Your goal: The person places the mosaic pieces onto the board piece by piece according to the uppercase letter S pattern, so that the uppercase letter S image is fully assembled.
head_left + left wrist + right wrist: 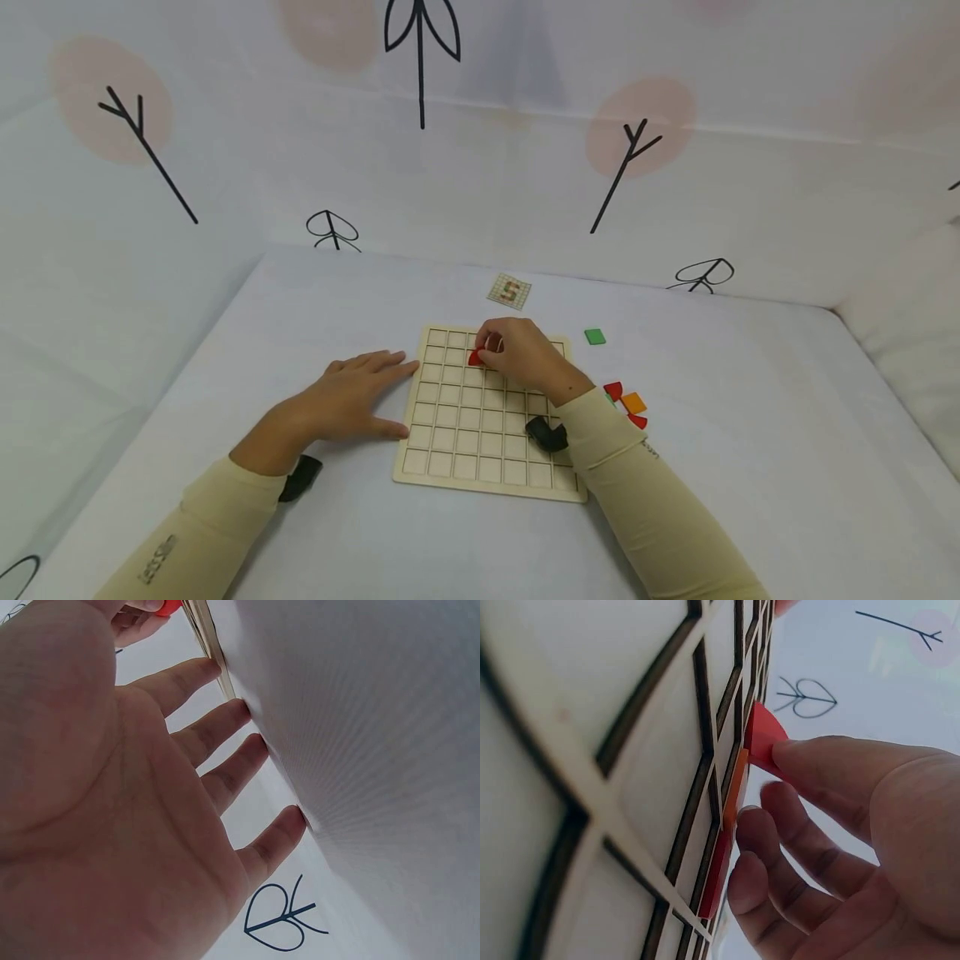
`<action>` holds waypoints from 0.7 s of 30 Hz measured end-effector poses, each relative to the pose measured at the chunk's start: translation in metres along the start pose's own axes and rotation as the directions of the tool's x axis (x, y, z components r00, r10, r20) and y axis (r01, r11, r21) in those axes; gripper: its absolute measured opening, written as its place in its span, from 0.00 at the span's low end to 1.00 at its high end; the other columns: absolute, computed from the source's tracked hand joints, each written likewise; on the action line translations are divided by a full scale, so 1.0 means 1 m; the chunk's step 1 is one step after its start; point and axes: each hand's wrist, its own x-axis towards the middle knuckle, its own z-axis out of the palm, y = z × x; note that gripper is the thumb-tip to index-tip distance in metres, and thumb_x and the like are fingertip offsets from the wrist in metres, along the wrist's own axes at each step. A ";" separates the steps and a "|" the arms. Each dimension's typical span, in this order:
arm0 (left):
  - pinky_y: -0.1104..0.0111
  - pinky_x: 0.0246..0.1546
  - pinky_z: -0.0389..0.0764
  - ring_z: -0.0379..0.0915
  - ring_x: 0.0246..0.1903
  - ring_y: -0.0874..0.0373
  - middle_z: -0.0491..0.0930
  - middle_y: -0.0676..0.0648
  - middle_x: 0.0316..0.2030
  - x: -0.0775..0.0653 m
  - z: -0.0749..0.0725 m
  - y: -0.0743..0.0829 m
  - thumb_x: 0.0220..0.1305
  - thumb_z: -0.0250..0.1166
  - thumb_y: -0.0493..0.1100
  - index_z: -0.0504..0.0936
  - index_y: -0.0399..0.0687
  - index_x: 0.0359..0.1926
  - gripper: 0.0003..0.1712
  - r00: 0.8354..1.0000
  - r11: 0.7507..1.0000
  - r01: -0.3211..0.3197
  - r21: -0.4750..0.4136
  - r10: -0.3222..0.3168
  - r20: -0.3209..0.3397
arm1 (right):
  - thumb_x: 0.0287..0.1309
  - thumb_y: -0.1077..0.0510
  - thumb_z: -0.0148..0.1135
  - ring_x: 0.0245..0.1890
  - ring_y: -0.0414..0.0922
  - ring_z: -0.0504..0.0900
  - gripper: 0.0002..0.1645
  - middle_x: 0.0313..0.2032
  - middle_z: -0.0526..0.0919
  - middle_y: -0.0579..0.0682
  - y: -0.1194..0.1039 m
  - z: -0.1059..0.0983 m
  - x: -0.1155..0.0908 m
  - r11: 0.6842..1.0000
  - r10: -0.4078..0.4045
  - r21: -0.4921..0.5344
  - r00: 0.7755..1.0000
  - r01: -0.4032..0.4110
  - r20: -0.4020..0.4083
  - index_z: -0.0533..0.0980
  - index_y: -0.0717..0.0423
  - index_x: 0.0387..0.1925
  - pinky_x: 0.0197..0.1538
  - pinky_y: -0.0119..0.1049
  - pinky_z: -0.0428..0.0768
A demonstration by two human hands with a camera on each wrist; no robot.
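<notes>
My right hand [525, 354] pinches a red quarter-round tile [475, 358] between thumb and fingers, over the upper part of a pale wooden grid board [487, 487]. In the right wrist view the red tile [763, 739] stands tilted at the board. Beside it an orange tile [736, 791] and another red tile [715, 876] lie in the grid; in the head view the right hand hides them. My left hand [348, 400] rests at the board's left side, fingers spread and holding nothing. A fingertip and the thumb reach the board's edge.
Behind the board lies a small pattern card [510, 292]. To the right are a green square tile [595, 337], an orange tile [633, 403] and red tiles [614, 390], partly hidden by the right sleeve. A white cloth [750, 417] covers the table.
</notes>
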 end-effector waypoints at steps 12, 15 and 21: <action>0.38 0.69 0.56 0.49 0.76 0.42 0.56 0.47 0.77 0.000 0.000 0.000 0.53 0.72 0.68 0.59 0.63 0.77 0.54 1.000 1.000 -0.001 0.007 0.001 -0.002 | 0.66 0.58 0.64 0.31 0.44 0.76 0.02 0.33 0.81 0.48 0.001 0.001 0.000 1.000 0.015 -0.017 1.000 -0.015 0.016 0.81 0.51 0.38 0.35 0.36 0.75; 0.39 0.69 0.56 0.49 0.76 0.42 0.56 0.48 0.77 0.000 0.000 -0.001 0.52 0.72 0.69 0.59 0.63 0.77 0.55 1.000 1.000 -0.003 0.003 0.003 -0.003 | 0.66 0.57 0.64 0.30 0.44 0.75 0.02 0.32 0.81 0.48 0.001 0.001 0.000 1.000 0.017 -0.017 1.000 -0.017 0.023 0.80 0.51 0.39 0.35 0.36 0.74; 0.38 0.69 0.55 0.49 0.77 0.43 0.56 0.49 0.77 0.000 0.001 -0.003 0.53 0.71 0.70 0.58 0.65 0.77 0.55 1.000 1.000 -0.004 0.005 0.004 0.000 | 0.66 0.56 0.64 0.30 0.43 0.75 0.04 0.32 0.81 0.48 0.001 0.002 0.000 0.999 0.030 -0.023 0.999 -0.029 0.031 0.80 0.51 0.40 0.35 0.36 0.74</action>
